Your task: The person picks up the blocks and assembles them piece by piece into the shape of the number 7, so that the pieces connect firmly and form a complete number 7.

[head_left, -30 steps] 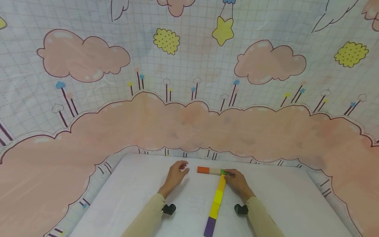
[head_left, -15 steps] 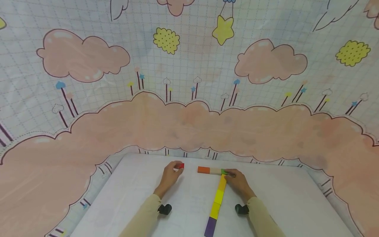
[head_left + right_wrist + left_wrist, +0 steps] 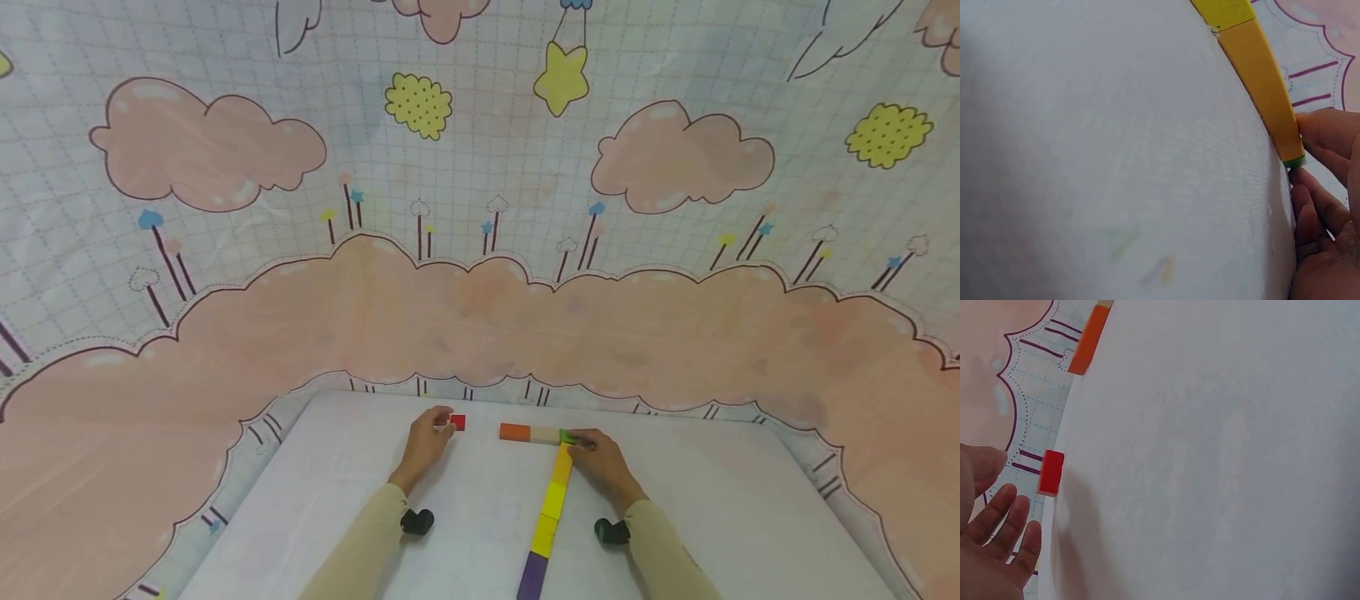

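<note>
Near the table's far edge, a small red block lies to the right of my left hand. In the left wrist view the thumb and fingers are spread loosely, apart from the red block. My right hand pinches around the corner where a green block meets an amber block; its fingers partly hide the green one. An orange block and a beige block line up left of the green. Two yellow blocks and a purple block run toward me from the amber.
A white table carries the blocks. Behind it hangs a cloth printed with clouds and stars. A gap separates the red block from the orange one. Dark wrist devices sit by both cuffs.
My left hand has drawn back leftward, and the red block, hidden at first, now shows on the table beside its fingertips. The right hand and the row of blocks hold their places.
</note>
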`<state>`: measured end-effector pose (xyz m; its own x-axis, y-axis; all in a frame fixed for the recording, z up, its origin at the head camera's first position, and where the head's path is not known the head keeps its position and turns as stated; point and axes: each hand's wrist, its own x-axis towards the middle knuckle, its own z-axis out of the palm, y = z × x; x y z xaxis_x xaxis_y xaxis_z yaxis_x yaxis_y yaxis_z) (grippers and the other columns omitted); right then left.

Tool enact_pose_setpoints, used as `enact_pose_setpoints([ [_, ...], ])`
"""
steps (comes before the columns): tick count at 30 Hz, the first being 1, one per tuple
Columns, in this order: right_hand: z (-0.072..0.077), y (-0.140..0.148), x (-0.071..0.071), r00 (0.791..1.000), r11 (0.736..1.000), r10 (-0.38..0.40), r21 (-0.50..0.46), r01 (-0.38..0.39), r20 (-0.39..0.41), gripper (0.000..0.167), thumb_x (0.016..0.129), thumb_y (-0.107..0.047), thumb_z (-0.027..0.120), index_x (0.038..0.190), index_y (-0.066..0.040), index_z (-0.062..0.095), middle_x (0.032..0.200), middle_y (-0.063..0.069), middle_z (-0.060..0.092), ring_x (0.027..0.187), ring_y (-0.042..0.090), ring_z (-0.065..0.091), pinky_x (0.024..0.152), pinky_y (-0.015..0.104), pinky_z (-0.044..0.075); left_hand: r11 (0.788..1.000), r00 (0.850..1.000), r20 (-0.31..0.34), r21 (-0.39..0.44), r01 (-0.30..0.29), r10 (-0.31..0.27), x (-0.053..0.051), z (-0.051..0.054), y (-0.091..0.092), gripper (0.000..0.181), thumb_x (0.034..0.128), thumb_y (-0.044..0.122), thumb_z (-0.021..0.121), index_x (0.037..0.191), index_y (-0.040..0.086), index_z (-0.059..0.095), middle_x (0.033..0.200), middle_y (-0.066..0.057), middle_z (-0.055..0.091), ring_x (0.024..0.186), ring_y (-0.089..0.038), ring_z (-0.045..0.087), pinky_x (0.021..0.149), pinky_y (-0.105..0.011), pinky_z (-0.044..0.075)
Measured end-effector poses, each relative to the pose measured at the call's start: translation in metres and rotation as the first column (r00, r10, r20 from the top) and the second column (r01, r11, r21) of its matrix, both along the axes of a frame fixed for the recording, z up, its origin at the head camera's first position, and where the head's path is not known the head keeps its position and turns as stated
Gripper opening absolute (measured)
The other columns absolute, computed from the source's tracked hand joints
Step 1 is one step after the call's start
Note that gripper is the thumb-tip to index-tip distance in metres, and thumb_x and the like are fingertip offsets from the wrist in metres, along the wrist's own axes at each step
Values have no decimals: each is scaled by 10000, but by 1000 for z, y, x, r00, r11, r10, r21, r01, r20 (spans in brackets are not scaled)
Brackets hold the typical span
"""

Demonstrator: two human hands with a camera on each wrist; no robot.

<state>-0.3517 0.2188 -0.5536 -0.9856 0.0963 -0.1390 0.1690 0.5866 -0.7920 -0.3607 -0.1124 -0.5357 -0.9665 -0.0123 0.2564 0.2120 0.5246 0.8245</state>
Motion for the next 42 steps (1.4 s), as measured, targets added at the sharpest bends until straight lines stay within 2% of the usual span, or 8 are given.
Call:
enact_pose_setpoints([
  [13,-3,1,0,1000,1000,5,-9,-5,-3,340,932,-264,641,1269,-222,646,1425,103,527,1327,344,446,1121,611,317,1000,994,105,-10,-10,11,-8,-6,-1,346,937,102,639,1270,14,605,1203,-168,640,1136,-313,576,1033,-486,462],
  [21,-4,2,1,1000,1000,18,-1,-18,-19,339,936,-260,642,1271,-211,646,1415,114,535,1315,348,458,1117,602,331,1000,990,142,-27,-5,9,-14,-11,0,378,936,107,636,1299,12,590,1215,-176,634,1147,-314,570,1042,-490,453],
  [33,-2,3,-1,999,1000,20,-15,-21,-25,317,936,-265,647,1252,-245,657,1411,84,543,1316,328,460,1118,597,334,997,988,157,-71,4,7,-24,-15,-2,401,910,85,666,1300,15,603,1136,-161,621,1071,-293,558,1017,-477,461],
  [42,-1,2,0,1000,1000,15,-6,-15,-26,315,938,-255,639,1251,-228,660,1419,106,537,1330,351,450,1119,605,326,996,978,208,-94,-7,27,-25,-16,-1,384,910,91,672,1288,52,618,1184,-157,615,1100,-292,552,1031,-477,454],
])
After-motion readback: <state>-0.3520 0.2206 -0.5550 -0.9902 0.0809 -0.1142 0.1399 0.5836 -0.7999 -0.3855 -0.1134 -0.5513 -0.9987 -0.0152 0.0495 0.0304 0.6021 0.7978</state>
